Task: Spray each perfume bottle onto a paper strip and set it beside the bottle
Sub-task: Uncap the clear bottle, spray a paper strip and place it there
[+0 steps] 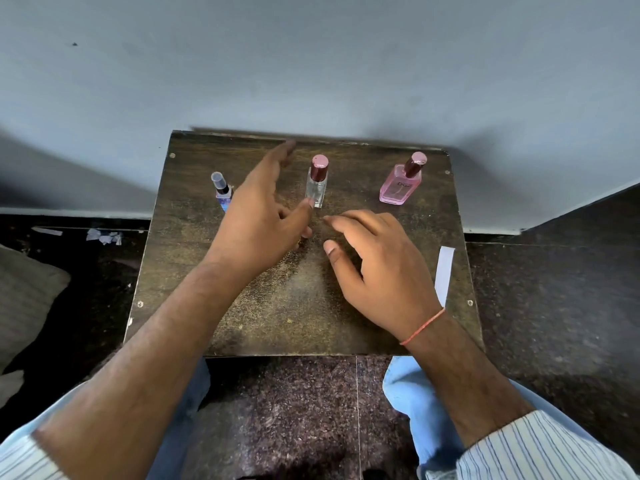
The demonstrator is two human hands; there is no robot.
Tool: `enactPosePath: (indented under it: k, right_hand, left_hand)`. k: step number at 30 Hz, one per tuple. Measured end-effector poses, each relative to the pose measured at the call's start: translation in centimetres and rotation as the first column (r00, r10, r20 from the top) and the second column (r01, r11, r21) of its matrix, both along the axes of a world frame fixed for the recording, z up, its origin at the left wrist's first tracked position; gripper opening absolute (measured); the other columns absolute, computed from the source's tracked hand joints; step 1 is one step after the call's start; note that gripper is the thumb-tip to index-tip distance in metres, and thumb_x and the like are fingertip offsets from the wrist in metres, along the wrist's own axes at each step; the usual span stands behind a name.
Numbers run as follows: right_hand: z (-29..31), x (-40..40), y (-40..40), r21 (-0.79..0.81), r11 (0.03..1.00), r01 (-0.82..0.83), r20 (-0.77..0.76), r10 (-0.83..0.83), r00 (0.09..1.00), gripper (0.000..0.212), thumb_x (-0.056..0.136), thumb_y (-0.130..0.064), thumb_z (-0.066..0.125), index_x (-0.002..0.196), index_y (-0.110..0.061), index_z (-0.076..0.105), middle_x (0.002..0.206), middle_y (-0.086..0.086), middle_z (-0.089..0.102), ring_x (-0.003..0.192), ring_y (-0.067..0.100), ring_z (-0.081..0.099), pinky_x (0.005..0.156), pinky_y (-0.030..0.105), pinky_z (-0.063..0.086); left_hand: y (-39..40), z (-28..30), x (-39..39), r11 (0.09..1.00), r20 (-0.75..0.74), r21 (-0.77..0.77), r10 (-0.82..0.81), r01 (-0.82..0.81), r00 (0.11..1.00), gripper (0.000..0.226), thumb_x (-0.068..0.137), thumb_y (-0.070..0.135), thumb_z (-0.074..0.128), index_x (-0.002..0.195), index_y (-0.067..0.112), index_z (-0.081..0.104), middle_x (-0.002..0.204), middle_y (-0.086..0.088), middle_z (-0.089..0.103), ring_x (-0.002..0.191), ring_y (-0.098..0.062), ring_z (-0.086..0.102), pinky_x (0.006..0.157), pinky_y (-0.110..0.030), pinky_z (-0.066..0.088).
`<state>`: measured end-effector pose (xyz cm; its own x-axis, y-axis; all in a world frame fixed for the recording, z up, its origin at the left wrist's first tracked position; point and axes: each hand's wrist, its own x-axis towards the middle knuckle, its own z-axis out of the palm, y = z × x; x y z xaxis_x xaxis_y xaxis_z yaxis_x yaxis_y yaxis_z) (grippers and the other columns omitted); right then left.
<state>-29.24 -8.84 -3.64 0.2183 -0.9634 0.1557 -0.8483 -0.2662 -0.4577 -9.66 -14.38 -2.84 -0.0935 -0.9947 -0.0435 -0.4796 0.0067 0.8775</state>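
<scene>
Three perfume bottles stand in a row at the back of a small dark wooden table (pixel 284 306). At the left is a small blue bottle with a clear cap (pixel 221 190), partly hidden by my left hand. In the middle stands a clear bottle with a maroon cap (pixel 317 181). A pink bottle with a maroon cap (pixel 401 183) is at the right. My left hand (pixel 263 209) hovers open just left of the clear bottle, thumb near its base. My right hand (pixel 377 265) hovers open in front of it, holding nothing. A white paper strip (pixel 444 273) lies near the table's right edge.
A grey wall rises right behind the table. Dark speckled floor surrounds it, with torn paper scraps (pixel 104 236) on the floor at the left. A cushion (pixel 24 292) lies at the far left. My knees in light blue trousers are below the table's front edge.
</scene>
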Motion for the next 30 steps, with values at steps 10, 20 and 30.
enactPosePath:
  k: [10, 20, 30]
  right_hand:
    - [-0.4, 0.0, -0.4, 0.048, 0.997, 0.066, 0.105, -0.071, 0.992, 0.053, 0.104, -0.035, 0.064, 0.153, -0.015, 0.058, 0.145, 0.001, 0.067, 0.127, 0.024, 0.063, 0.106, 0.034, 0.050]
    - [-1.2, -0.2, -0.8, 0.107, 0.988, 0.111, 0.272, -0.136, 0.953, 0.065, 0.100, -0.031, 0.073, 0.160, -0.021, 0.050, 0.151, -0.001, 0.065, 0.123, 0.015, 0.068, 0.093, 0.045, 0.063]
    - [-0.7, -0.1, -0.9, 0.062, 0.991, 0.122, 0.371, -0.137, 0.918, 0.036, 0.098, -0.035, 0.077, 0.133, -0.030, 0.071, 0.114, -0.014, 0.079, 0.102, 0.014, 0.074, 0.081, 0.047, 0.061]
  left_hand:
    - [-0.2, -0.7, -0.9, 1.000, 0.167, -0.004, -0.012, 0.013, 0.986, 0.044, 0.097, 0.027, 0.079, 0.139, 0.027, 0.065, 0.135, 0.014, 0.069, 0.077, 0.001, 0.055, 0.090, -0.026, 0.051]
    - [0.3, -0.8, 0.1, 0.991, 0.170, -0.005, -0.131, 0.134, 0.977, 0.030, 0.098, 0.023, 0.078, 0.127, 0.030, 0.071, 0.102, 0.019, 0.074, 0.053, 0.011, 0.054, 0.053, -0.004, 0.037]
    - [0.9, -0.7, 1.4, 0.960, -0.045, -0.083, -0.271, 0.267, 0.962, 0.035, 0.098, 0.013, 0.079, 0.129, 0.028, 0.076, 0.096, 0.037, 0.076, 0.041, -0.005, 0.044, 0.042, -0.016, 0.034]
